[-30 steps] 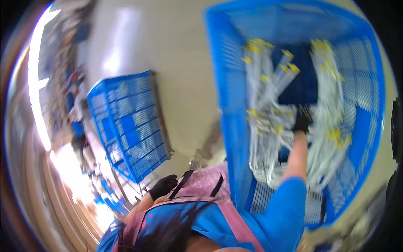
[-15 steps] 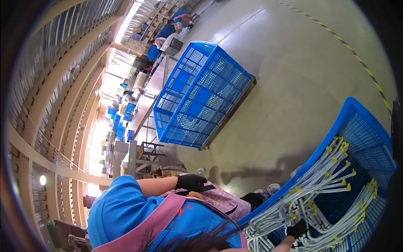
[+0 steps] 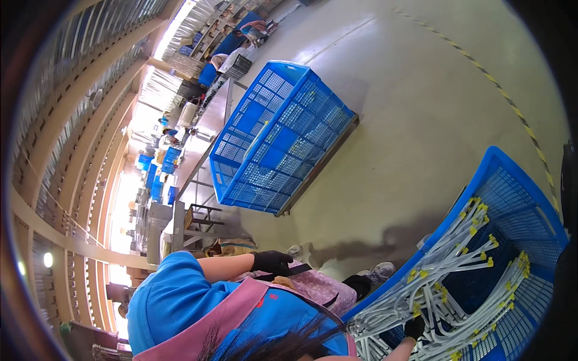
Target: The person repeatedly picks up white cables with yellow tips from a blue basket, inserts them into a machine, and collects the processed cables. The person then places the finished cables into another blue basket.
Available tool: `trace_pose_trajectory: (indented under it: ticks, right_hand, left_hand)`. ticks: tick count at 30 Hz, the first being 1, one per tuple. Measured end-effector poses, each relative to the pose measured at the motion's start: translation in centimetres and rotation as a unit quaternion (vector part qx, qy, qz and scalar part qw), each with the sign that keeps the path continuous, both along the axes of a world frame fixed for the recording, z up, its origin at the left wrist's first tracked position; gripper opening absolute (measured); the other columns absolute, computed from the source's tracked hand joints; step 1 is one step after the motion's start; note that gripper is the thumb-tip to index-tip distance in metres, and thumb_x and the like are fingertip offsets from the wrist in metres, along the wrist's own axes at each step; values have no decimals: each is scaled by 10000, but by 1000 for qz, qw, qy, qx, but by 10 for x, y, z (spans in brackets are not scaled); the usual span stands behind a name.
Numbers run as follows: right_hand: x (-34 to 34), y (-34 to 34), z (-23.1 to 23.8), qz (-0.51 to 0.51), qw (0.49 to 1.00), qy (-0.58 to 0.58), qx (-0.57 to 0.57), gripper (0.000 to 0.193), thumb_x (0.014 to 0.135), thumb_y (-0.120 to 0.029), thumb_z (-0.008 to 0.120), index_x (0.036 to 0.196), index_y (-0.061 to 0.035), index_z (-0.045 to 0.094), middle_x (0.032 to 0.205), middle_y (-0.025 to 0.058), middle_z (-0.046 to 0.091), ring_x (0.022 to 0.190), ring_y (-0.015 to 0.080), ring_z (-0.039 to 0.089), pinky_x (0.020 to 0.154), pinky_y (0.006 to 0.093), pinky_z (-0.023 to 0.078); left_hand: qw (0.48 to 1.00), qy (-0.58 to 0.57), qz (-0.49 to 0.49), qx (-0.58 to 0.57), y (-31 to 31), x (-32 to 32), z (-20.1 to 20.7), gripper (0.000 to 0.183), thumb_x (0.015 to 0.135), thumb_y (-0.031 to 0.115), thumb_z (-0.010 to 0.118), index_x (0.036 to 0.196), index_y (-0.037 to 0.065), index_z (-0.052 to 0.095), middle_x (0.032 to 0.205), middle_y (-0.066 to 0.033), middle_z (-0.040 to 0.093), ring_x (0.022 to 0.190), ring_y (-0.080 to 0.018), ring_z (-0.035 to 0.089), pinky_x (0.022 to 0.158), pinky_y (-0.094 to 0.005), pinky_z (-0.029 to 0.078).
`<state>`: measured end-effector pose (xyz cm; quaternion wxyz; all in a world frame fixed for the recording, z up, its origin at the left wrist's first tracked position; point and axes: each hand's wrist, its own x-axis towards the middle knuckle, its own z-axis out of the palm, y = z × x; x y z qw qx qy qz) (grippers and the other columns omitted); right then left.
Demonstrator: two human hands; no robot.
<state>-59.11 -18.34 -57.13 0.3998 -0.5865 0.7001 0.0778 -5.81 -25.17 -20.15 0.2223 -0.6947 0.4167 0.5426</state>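
Observation:
My left hand (image 3: 272,262), in a black glove, is at the front of my body beside the pink patterned cloth over my lap. Its fingers look curled in, and whatever they may hold is hidden. A dark strap lies just past the fingertips. Down in the large blue crate (image 3: 456,221) at the lower right, my right hand (image 3: 414,328), also in black, touches a heap of bent white tubes (image 3: 448,260) with yellow ends. Its fingers point in among the tubes, and I cannot tell whether they grip any. The tubes lie in two curved bundles.
Ahead, a tall blue mesh crate (image 3: 283,141) sits on a low dark base. Beyond its left side runs a long metal table (image 3: 212,114), with a stool (image 3: 201,218) near its close end. A yellow-and-black stripe (image 3: 512,105) crosses the floor. Other people (image 3: 256,28) work far off.
The whole view has shifted slightly, so the tall crate and table appear further left. My right hand sits a little deeper among the tubes. The left hand keeps its place against my body.

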Motion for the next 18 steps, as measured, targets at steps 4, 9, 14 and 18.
trace_pose_trajectory:
  ticks: [4,9,14,18]
  right_hand:
    - [6,-6,29,83,993,-3,80,513,695,-270,706,1156,-96,565,1035,145,624,998,313,587,858,401,488]
    - [46,-2,54,31,972,70,224,702,635,-370,747,1228,-67,524,1093,150,620,977,254,619,862,374,507]
    - [51,15,47,37,988,66,132,517,678,-407,692,1100,-132,577,980,90,661,912,297,630,781,379,511]
    - [29,3,54,78,980,38,177,497,717,-392,669,1121,-118,578,974,130,651,922,319,617,788,410,500]
  left_hand:
    - [992,3,-96,-84,-14,-3,3,421,826,235,563,1205,52,539,1061,-185,625,973,-319,601,830,-386,461]
    - [994,14,-91,-67,-12,3,-3,404,843,252,554,1181,32,541,1047,-219,612,951,-326,602,828,-390,463]
    - [991,-11,-118,-60,-4,15,-5,387,842,258,563,1175,61,556,1043,-212,616,947,-326,605,828,-399,464]
    - [992,-14,-123,-35,-17,16,-4,371,836,237,562,1168,71,565,1026,-203,623,924,-326,611,818,-401,467]
